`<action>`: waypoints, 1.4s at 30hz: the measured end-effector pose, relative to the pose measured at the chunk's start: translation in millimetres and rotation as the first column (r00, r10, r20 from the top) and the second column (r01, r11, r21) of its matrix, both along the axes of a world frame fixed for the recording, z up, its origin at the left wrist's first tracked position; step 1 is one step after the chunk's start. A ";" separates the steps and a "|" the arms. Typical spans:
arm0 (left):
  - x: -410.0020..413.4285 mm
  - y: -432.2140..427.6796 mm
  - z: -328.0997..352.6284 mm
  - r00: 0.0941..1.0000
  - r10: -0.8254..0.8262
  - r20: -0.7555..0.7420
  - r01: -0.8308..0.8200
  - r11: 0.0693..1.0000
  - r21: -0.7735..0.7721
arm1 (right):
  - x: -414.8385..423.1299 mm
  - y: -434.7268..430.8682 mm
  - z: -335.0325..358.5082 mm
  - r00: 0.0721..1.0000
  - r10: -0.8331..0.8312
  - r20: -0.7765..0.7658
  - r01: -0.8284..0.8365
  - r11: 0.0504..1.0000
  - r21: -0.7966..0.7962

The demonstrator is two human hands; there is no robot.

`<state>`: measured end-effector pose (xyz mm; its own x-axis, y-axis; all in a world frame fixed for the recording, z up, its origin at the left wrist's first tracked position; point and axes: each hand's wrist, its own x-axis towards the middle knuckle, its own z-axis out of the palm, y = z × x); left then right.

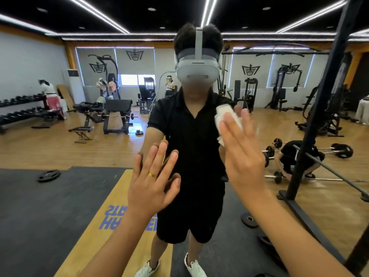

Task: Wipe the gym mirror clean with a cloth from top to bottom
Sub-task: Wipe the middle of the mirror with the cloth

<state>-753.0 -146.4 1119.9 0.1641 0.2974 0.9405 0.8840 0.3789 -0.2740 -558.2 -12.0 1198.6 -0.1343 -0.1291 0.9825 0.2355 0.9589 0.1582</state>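
Mirror [79,140] glass spans my whole view; I cannot see its edges. My own reflection [189,156], in black with a grey headset, stands right behind both grips. A black steel upright [319,116] slants up at the far right, and I cannot tell whether it stands before the glass or only in it.

My right grip [243,156] lies with fingers straight over the white cloth [225,116], pressing it to the glass right of centre, at my reflection's shoulder. My left grip [153,182], a gold ring [152,174] on one finger, rests lower and further left, fingers straight and spread against the glass.

Open glass runs left, above and below both grips. It reflects a wooden floor, dark mats, a loose weight plate [49,175], dumbbell racks [22,108], a bench [117,114], barbells [339,150] and ceiling strip lights [95,13].
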 end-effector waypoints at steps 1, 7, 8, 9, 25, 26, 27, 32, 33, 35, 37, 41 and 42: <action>1.3 -0.4 1.2 1.000 -0.007 0.008 0.007 1.000 -0.005 | -6.7 -4.9 1.2 0.998 -0.009 -0.069 0.006 0.999 -0.048; 4.1 -28.3 13.4 0.976 -0.203 0.078 0.210 0.974 -0.088 | -39.3 -37.6 -14.0 0.981 -0.011 -0.193 -0.027 0.981 -0.192; -0.5 -38.4 16.1 0.970 -0.230 0.083 0.237 0.969 -0.077 | -39.6 -37.4 -15.9 0.986 -0.014 -0.167 -0.017 0.982 -0.186; -8.3 -49.3 19.2 0.968 -0.235 0.084 0.240 0.969 -0.052 | -38.1 -36.3 -17.0 0.990 -0.018 -0.140 -0.008 0.984 -0.180; -131.7 -99.2 26.2 0.997 -0.003 0.072 -0.004 0.996 0.091 | -119.5 -95.2 18.4 0.905 -0.129 -0.406 -0.023 0.937 -0.348; -131.1 -99.4 26.2 0.998 -0.009 0.070 0.002 0.996 0.093 | -131.2 -103.2 25.7 0.920 -0.118 -0.375 -0.015 0.943 -0.333; -130.6 -99.4 26.3 0.998 -0.016 0.068 0.010 0.995 0.095 | -142.8 -111.5 32.3 0.937 -0.094 -0.337 -0.017 0.950 -0.310; -131.6 -100.1 28.0 0.998 -0.045 0.050 0.040 0.993 0.107 | -154.7 -126.2 31.2 0.996 0.015 -0.083 -0.026 0.990 -0.137; -131.8 -100.5 27.9 0.998 -0.048 0.049 0.043 0.993 0.109 | -142.1 -118.1 24.2 1.000 -0.012 -0.025 0.009 0.995 -0.098; -131.7 -100.4 27.7 0.998 -0.049 0.047 0.043 0.993 0.110 | -112.3 -101.7 15.0 0.996 -0.088 0.017 0.089 0.991 -0.095; -131.6 -100.1 27.4 0.998 -0.039 0.045 0.034 0.993 0.110 | -92.2 -86.8 18.4 0.986 -0.151 -0.066 0.141 0.981 -0.136; -130.6 -100.2 25.7 0.998 -0.029 0.058 0.023 0.994 0.109 | -116.5 -95.9 47.5 0.938 -0.147 -0.314 0.053 0.955 -0.291; -130.6 -100.0 25.8 0.998 -0.031 0.056 0.024 0.994 0.110 | -131.2 -107.5 51.5 0.935 -0.141 -0.324 0.038 0.951 -0.306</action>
